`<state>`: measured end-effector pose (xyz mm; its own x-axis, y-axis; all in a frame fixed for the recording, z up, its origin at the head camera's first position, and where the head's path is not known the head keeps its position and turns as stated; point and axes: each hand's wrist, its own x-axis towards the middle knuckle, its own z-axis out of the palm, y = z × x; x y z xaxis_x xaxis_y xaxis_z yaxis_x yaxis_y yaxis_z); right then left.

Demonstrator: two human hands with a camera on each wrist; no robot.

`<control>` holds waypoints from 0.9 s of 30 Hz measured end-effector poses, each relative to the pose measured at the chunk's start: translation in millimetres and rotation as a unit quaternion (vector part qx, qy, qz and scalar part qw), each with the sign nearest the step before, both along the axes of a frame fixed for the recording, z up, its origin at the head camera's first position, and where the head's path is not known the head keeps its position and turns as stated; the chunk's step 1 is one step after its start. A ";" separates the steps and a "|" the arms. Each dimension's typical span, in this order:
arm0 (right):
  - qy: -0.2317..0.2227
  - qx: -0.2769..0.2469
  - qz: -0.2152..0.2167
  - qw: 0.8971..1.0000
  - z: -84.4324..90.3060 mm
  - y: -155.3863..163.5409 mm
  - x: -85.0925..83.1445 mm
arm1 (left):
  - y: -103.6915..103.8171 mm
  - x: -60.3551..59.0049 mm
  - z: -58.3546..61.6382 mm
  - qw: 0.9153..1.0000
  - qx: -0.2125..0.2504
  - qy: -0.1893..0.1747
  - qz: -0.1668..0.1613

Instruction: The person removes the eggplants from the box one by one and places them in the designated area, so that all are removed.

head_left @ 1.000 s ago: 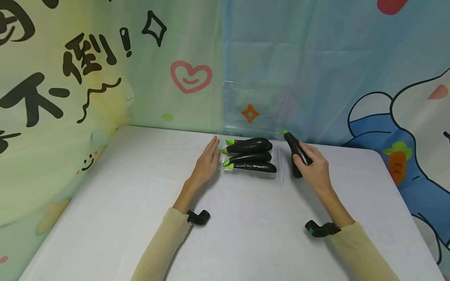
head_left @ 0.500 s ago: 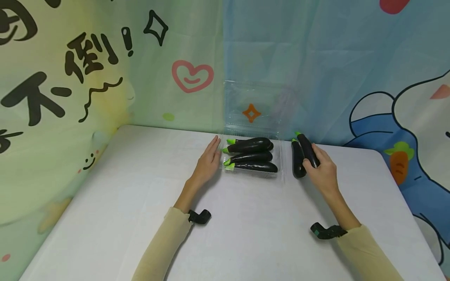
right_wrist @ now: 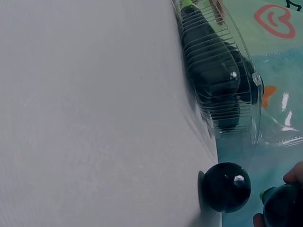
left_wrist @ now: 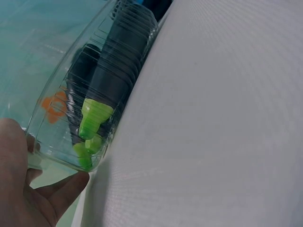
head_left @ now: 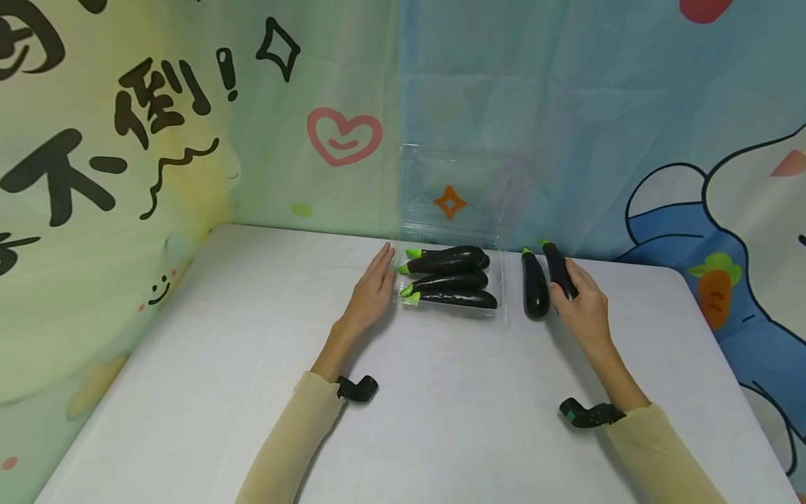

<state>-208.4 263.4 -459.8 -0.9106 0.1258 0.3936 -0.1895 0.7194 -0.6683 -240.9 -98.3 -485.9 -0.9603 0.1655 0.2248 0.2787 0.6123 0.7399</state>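
In the head view a clear plastic clamshell box point(head_left: 500, 283) holds several dark eggplants point(head_left: 450, 281) lying sideways, green stems to the left. My left hand point(head_left: 370, 294) rests at the box's left side, fingers straight; the left wrist view puts its fingertips at the box's corner point(left_wrist: 45, 150). Right of the box, my right hand point(head_left: 585, 308) holds an eggplant point(head_left: 557, 269) between thumb and fingers, stem pointing away. A second loose eggplant point(head_left: 535, 288) lies just left of it, its round end point(right_wrist: 227, 187) facing the right wrist camera.
The box's transparent lid point(head_left: 478, 164) stands raised at the back, against the printed cloth backdrop point(head_left: 598, 91). A white-covered table point(head_left: 453, 413) lies beneath everything, its far edge close behind the box and loose eggplants.
My right hand has moved right with its eggplant, from above the loose one to beside it, and lowered it. The left hand and the box have stayed in place.
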 end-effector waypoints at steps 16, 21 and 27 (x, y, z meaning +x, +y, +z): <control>-0.098 0.000 -0.025 0.995 -0.5 10.7 -0.2 | 0.3 0.2 1.2 1.000 -0.002 -0.005 0.002; -0.102 0.005 -0.035 0.994 -2.1 12.8 -2.8 | 1.0 0.0 1.8 1.000 -0.002 -0.007 0.003; -0.088 -0.005 -0.040 0.995 -4.5 13.5 -5.9 | 1.1 0.0 1.5 1.000 -0.002 -0.004 0.005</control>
